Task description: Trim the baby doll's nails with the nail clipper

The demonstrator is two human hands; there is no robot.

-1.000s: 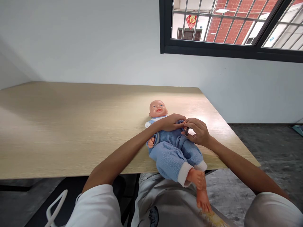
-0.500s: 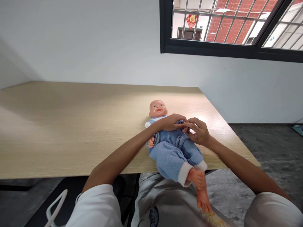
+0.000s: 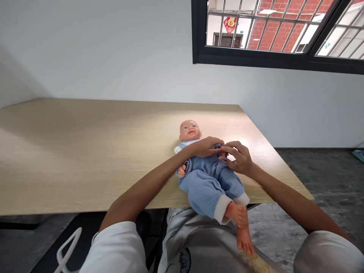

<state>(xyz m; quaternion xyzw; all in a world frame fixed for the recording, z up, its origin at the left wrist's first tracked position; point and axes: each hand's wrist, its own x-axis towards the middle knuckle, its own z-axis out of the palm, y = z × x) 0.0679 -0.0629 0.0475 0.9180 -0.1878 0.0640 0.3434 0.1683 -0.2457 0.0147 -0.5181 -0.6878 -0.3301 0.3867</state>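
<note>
A baby doll (image 3: 204, 182) in fuzzy blue clothes with white cuffs lies face up on the table, its feet hanging over the front edge. Across its chest reaches my left hand (image 3: 207, 147), closed around the doll's far sleeve end and hand, which my fingers largely cover. Close against it, my right hand (image 3: 240, 157) pinches a small shiny metal tool (image 3: 225, 157) that looks like a nail clipper, held at the doll's fingers. Just how the clipper meets the doll's fingers is hidden. The doll's other hand (image 3: 181, 171) rests beside its hip below my left forearm.
The light wooden table (image 3: 85, 159) stretches far to the left and ends at a slanting right edge. Behind it are a pale wall (image 3: 113, 49) and a barred window (image 3: 256, 57). A white looped object (image 3: 66, 252) shows at lower left, near my sleeve.
The small metal tool in my right hand has tilted slightly, so more of its shiny side shows. My left hand and the doll have hardly moved.
</note>
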